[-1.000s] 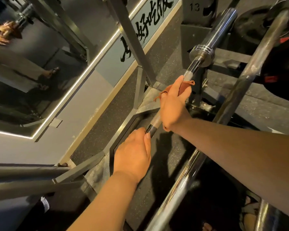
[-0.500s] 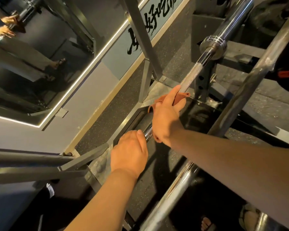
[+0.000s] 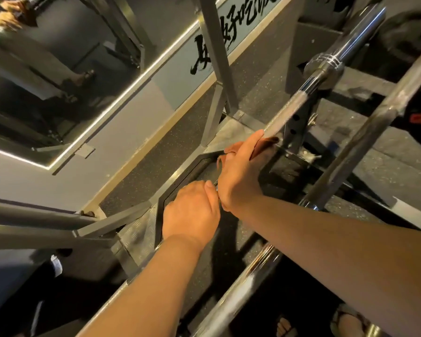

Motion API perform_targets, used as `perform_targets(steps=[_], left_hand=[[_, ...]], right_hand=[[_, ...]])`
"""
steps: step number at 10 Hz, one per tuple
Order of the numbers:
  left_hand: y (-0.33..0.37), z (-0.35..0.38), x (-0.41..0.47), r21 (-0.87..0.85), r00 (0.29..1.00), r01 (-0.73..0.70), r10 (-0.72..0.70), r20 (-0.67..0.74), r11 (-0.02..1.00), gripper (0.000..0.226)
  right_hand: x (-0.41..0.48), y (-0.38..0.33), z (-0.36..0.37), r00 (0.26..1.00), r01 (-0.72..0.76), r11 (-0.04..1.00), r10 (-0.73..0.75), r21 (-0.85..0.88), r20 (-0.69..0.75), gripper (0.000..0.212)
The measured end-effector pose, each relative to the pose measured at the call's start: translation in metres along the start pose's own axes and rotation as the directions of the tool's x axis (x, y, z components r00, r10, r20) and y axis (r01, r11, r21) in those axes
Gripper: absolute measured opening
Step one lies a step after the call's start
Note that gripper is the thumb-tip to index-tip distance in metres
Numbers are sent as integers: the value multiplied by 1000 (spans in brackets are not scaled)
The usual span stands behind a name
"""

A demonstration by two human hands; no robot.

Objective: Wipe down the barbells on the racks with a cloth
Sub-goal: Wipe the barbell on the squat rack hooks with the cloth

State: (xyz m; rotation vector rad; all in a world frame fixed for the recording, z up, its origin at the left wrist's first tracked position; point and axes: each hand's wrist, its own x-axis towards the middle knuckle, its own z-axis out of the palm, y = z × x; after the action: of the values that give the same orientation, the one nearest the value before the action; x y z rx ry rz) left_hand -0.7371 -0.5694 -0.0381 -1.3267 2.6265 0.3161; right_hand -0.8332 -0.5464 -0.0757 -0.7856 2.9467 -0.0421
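1. Barbell (image 3: pixel 284 110) lies diagonally across the rack upright (image 3: pixel 295 127), collar (image 3: pixel 325 66) at upper right.
2. Right hand (image 3: pixel 241 173) wraps an orange-brown cloth (image 3: pixel 265 144) around the knurled shaft.
3. Left hand (image 3: pixel 192 212) is clenched on the shaft just below, touching the right.
4. Second chrome bar (image 3: pixel 365 142) runs parallel, nearer the camera.
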Motion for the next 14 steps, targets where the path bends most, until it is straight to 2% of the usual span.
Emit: perform_targets(steps=[1,2,3,4,5,6,7,8,9,10,11,12,13,14], left_hand=[[0,-2,-2,-31,1000,-7,6,-19,1000,45],[-1,-1,-3,-41,999,-25,23,-33,999,45],[-1,0,-1,-26,999,-29,28,-29,999,41],[-1,0,1,-6,1000,-13,13,4,1000,37],[-1,-3,1,0,1000,0,0,29,1000,40],[1,-4,1,-12,1000,4,-4,19,1000,41],[-2,-3,3,-46,999,-4,5,36,999,39],[-3,-3,2,-73,999,-13,17,51,997,41],[-2,-2,2,-36,999,-7,9,51,999,44],[-2,0,3,-7,999,-6,6,54,1000,45],[-1,-2,1,5,998,3,-3,56,1000,44],[3,-3,1,40,998,16,-18,52,999,54],[4,-4,0,69,998,39,-42,42,997,59],[8,-5,-1,89,998,50,-53,29,995,60]], right_hand=[[54,23,4,1000,-6,778,17,628,-11,74],[89,46,-11,988,-117,751,156,650,-3,76],[91,47,-26,960,-173,646,279,744,-18,86],[44,27,-14,990,73,674,40,735,-136,93],[6,18,-1,988,132,855,-155,502,3,95],[8,28,6,942,331,913,-335,237,-22,88],[29,50,-4,876,482,858,-475,179,-83,55],[66,70,-8,892,427,894,-390,139,-229,41],[99,79,-12,940,286,942,-242,173,-240,37],[89,63,-14,954,288,936,-261,205,-147,13],[71,62,-13,860,505,859,-493,83,-131,26],[97,104,-25,599,798,590,-756,120,-264,44],[149,143,-27,469,874,486,-851,-14,-234,40],[188,165,-38,595,791,607,-793,-75,-130,23]])
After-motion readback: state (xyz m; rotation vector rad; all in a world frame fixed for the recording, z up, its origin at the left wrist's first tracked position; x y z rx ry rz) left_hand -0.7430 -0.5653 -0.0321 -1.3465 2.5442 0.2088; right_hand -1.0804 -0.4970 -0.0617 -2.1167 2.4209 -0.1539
